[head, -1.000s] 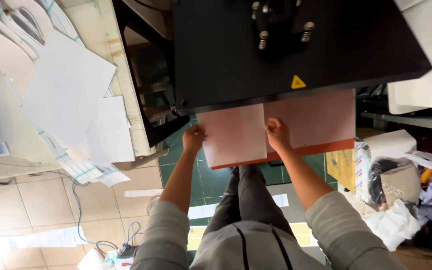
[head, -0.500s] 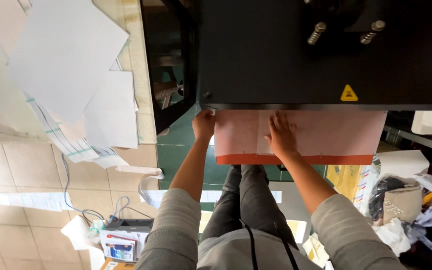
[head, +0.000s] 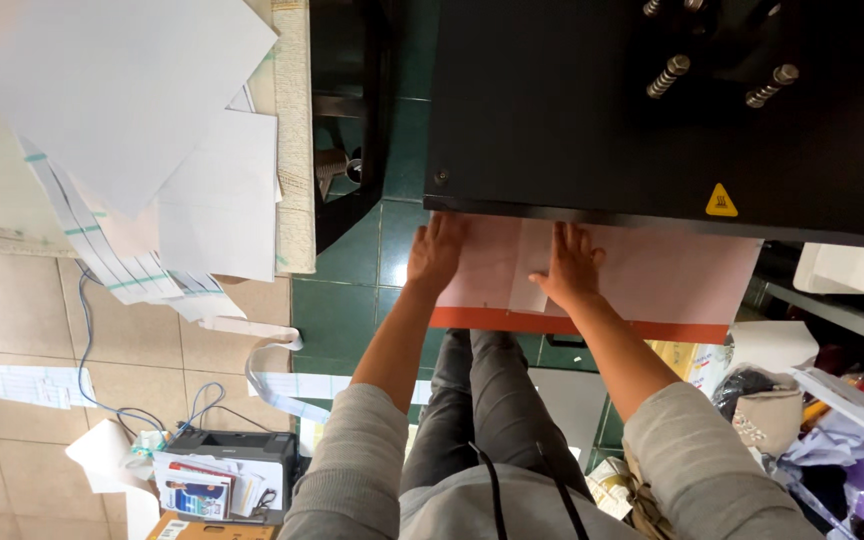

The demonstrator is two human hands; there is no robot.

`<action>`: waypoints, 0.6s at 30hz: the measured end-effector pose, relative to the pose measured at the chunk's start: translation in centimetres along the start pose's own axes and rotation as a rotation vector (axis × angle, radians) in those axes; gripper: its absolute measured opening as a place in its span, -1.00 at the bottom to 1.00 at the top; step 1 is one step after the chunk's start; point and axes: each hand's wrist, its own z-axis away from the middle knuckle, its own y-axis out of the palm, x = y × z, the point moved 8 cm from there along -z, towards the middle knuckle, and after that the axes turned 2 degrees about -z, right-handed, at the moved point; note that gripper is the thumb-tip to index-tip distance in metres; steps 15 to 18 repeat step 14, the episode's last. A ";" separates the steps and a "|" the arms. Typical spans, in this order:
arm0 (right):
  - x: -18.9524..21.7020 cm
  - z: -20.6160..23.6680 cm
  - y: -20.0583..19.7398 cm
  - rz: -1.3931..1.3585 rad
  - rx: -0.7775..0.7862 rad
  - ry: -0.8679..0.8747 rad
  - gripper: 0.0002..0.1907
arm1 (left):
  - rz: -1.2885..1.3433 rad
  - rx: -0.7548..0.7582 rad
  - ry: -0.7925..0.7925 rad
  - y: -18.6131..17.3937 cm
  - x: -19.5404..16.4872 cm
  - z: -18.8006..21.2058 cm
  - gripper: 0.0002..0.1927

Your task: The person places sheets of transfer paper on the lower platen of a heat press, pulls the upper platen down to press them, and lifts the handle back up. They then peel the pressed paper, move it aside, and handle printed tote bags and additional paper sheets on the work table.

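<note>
Pink sheet lies flat under both hands, seemingly.

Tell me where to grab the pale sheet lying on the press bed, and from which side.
Take the pale sheet by its near edge, coming from the front where the hands are: left hand, right hand. It lies flat on the orange-edged bed, and the black upper plate covers its far part.

White sheets are piled at the left; a printer and cables are seen on the tiled floor.
</note>
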 end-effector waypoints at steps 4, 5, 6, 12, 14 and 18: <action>0.0 -0.1 -0.4 -0.014 0.070 0.005 0.27 | -0.030 0.073 -0.041 0.3 -0.2 0.3 -0.40; -0.2 0.2 -0.4 -0.051 0.077 -0.001 0.25 | -0.038 0.117 -0.045 0.5 -0.2 0.4 -0.40; -0.4 0.2 -0.5 -0.087 0.080 -0.010 0.23 | -0.047 0.158 -0.049 0.6 -0.1 0.5 -0.39; -2.1 1.1 -2.5 -0.080 0.093 -0.114 0.05 | 0.142 0.220 -0.046 -1.3 -0.6 1.8 -0.35; -3.6 2.9 -1.7 -0.088 0.155 -0.108 0.03 | 0.167 0.303 -0.068 -1.3 -0.7 3.6 -0.35; -3.6 2.9 -1.7 -0.088 0.155 -0.108 0.03 | 0.167 0.303 -0.068 -1.3 -0.7 3.6 -0.35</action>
